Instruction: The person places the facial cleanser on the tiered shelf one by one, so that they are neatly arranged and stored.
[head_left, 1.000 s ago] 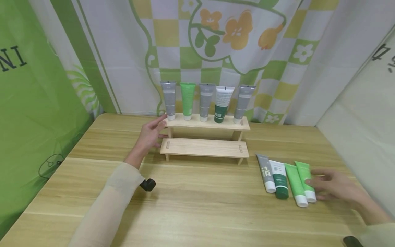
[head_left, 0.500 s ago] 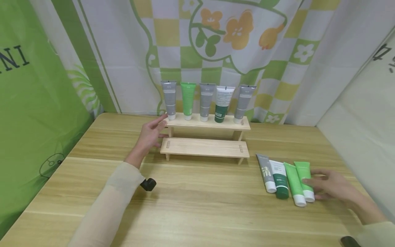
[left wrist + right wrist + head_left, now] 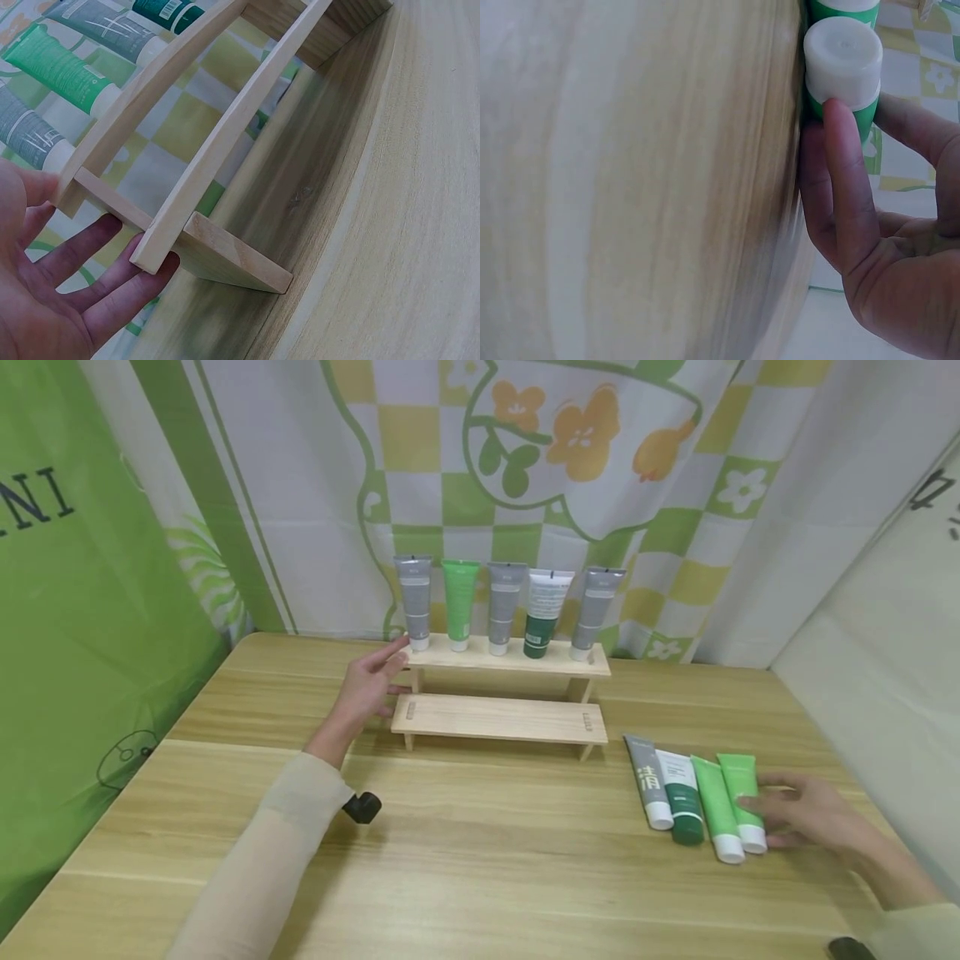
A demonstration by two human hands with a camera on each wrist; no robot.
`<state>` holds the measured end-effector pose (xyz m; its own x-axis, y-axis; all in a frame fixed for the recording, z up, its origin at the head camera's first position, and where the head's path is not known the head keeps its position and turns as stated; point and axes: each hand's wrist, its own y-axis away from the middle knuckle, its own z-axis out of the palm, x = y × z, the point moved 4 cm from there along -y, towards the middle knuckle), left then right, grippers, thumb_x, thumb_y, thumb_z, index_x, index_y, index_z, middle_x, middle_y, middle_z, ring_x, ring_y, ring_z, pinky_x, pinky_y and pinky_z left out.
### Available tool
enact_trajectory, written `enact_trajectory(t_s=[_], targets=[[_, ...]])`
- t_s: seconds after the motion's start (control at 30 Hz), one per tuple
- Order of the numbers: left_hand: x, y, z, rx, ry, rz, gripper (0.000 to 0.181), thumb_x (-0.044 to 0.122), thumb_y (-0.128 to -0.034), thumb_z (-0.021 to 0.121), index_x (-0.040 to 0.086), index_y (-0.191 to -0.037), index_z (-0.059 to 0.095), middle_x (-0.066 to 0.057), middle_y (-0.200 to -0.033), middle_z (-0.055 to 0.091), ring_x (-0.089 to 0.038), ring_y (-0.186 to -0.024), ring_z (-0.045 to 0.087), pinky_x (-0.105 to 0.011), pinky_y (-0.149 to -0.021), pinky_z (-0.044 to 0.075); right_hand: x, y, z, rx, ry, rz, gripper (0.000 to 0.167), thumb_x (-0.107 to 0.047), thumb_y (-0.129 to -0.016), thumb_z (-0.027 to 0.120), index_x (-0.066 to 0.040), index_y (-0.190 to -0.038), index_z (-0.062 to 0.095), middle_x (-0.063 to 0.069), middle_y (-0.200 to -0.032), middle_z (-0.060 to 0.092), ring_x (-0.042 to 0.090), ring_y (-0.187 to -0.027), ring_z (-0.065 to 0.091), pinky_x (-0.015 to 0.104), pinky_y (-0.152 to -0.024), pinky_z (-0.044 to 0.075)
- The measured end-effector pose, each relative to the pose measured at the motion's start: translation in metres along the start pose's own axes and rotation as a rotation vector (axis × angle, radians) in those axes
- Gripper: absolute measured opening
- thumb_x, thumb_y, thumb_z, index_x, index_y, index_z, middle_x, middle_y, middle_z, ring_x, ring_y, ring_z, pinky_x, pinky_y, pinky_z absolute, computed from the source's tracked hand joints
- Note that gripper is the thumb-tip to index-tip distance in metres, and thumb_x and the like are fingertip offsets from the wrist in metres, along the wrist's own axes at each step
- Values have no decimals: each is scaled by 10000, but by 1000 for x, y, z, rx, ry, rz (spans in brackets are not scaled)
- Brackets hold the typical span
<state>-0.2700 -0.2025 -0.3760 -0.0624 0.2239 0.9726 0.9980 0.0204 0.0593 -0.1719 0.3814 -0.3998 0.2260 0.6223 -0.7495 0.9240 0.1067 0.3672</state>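
Two lying light-green tubes slightly nearer white-and-dark-green tube than before; right hand shifted left.

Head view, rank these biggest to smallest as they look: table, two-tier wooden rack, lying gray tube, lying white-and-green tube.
1. Table
2. Two-tier wooden rack
3. Lying gray tube and lying white-and-green tube: too alike to rank

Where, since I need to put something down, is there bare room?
Free: the lower wooden shelf, plus the tabletop between the left sleeve and the lying gray tube. Crowded: the upper shelf, with five standing tubes and the left hand at one end; and the right side, where the right hand holds a green tube beside three others.
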Motion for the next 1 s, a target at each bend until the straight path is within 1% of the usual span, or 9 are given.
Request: enact_trajectory(t_s=[0.27, 0.4, 0.5, 0.6, 0.73, 0.83, 0.9, 1.0], targets=[[1, -1, 0, 1, 5, 12, 437, 453, -1049, 501, 408, -1483, 478, -115, -1512, 478, -346, -1096, 666, -332, -607, 560, 1, 1, -3, -1, -10, 0, 815, -221, -1001, 644, 231, -1456, 141, 358, -1193, 593, 243, -904, 687, 390, -742, 613], [1, -1, 1, -11, 33, 12, 432, 428, -1053, 504, 393, -1484, 482, -135, -1507, 478, -374, -1100, 661, -384, -658, 597, -3, 3, -4, -19, -9, 3, 825, -239, -1008, 634, 237, -1457, 132, 359, -1209, 585, 272, -961, 682, 390, -770, 609], [0, -1, 1, -21, 54, 14, 433, 409, -1055, 510, 377, -1486, 483, -148, -1509, 469, -397, -1106, 653, -444, -703, 608, -7, 4, -4, -34, 0, 10, 853, -272, -1012, 630, 235, -1463, 113, 394, -1248, 539, 312, -1001, 674, 392, -794, 604], [0, -1, 1, -25, 52, 15, 434, 411, -1055, 509, 381, -1487, 480, -147, -1522, 454, -396, -1109, 651, -455, -718, 607, -13, 6, -2, -28, 16, 1, 859, -295, -1011, 631, 219, -1474, 122, 432, -1278, 493, 327, -989, 681, 392, -793, 605], [1, -1, 1, -21, 44, 13, 436, 422, -1054, 505, 392, -1488, 474, -138, -1537, 439, -386, -1107, 653, -437, -706, 607, -26, 7, 1, -8, 40, -58, 832, -297, -1008, 638, 203, -1479, 168, 430, -1283, 499, 303, -973, 685, 390, -770, 609], [1, -1, 2, -17, 39, 12, 443, 432, -1051, 507, 396, -1491, 469, -135, -1537, 440, -380, -1103, 655, -422, -692, 607, -37, 7, 5, 7, 30, -95, 810, -282, -1004, 648, 183, -1487, 193, 425, -1294, 495, 300, -960, 688, 396, -760, 611], [0, -1, 1, -14, 37, 14, 449, 438, -1049, 510, 394, -1493, 467, -136, -1537, 440, -378, -1100, 657, -413, -684, 607, -45, 8, 9, 16, 17, -111, 810, -276, -1000, 656, 175, -1491, 195, 445, -1316, 456, 305, -933, 697, 400, -754, 612], [-1, -1, 1, -13, 36, 15, 457, 441, -1048, 511, 383, -1498, 465, -133, -1545, 431, -380, -1098, 659, -400, -670, 607, -57, 8, 18, 24, -38, -136, 806, -231, -990, 672, 167, -1496, 188, 466, -1348, 381, 311, -908, 699, 412, -750, 612]])
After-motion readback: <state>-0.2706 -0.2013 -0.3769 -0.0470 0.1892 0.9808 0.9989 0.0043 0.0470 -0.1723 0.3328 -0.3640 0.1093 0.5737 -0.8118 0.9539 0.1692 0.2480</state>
